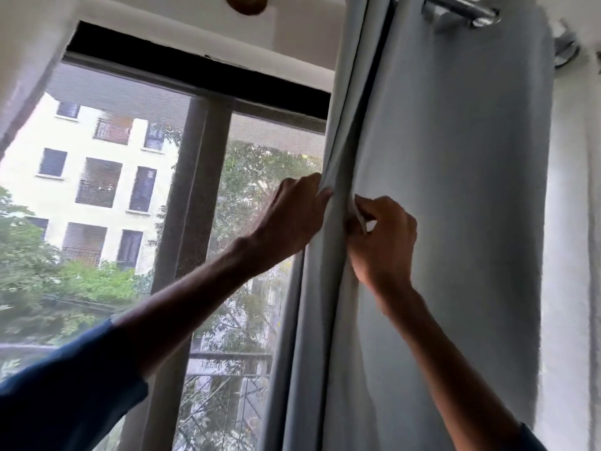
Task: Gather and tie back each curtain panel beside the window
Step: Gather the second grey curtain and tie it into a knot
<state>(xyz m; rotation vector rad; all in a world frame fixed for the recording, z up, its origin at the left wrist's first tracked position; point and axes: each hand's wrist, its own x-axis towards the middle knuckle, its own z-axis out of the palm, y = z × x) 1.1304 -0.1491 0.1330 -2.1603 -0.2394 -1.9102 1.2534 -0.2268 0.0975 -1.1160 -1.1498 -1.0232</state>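
Observation:
A pale grey-blue curtain panel [455, 190] hangs from a chrome rod [461, 9] on the right side of the window [208, 196]. Its left part is folded into narrow vertical pleats. My left hand [292, 219] grips the outer left fold of the curtain at about mid height, fingers curled round the edge. Just to its right, my right hand [383, 242] pinches a neighbouring fold between thumb and fingers. The two hands are a few centimetres apart on the pleats. No tie-back is in view.
The window has a dark frame and a mesh screen; a vertical post [192, 222] stands left of my left forearm. A white wall [572, 255] lies right of the curtain, with the rod's bracket [566, 50] above. A balcony railing [227, 356] shows outside.

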